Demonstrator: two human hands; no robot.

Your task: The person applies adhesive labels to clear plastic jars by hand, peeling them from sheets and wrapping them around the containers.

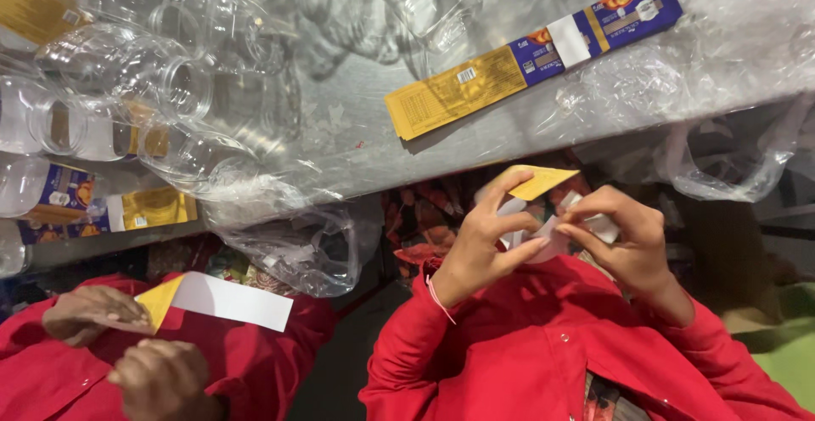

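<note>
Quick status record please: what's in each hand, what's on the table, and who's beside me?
left hand: grip shut on label, yellow end up
right hand: pinches the label's white part
table: clear bottles, flat printed strip, plastic wrap
co-worker's hands: lower left, red sleeves, holding a yellow and white sheet
below table edge: clear bag

Bright, even light falls on the worktop, glaring white off the clear plastic bottles and crumpled film. Below the worktop edge it is dim and shadowed. The upper bottles are soft and washed out; the frame edges bend slightly.
</note>
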